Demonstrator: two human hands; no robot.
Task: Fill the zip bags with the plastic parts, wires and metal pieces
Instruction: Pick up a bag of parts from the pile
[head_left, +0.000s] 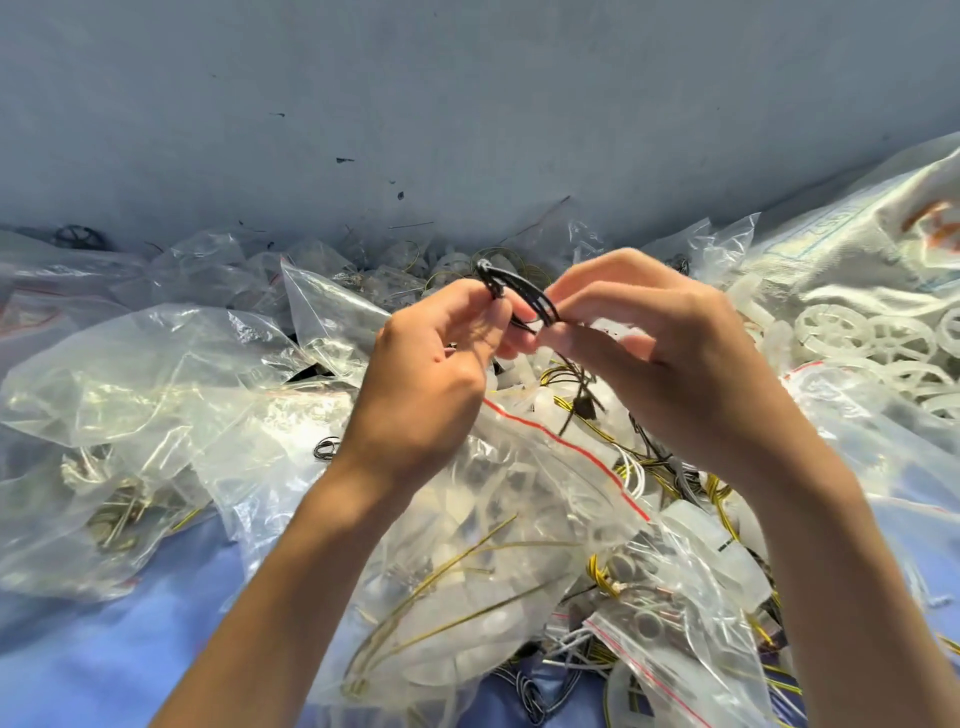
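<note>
Grip check: small black coiled wire bundle (497, 283) pinched between left hand (431, 364) and right hand (665, 353).
We can't see its lower end, hidden behind fingers.

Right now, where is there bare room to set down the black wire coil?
Bare blue cloth shows lower left, bordered by crumpled clear bags and the left forearm. Centre and right are crowded: red-striped zip bags, yellow wires, white plastic wheels.
</note>
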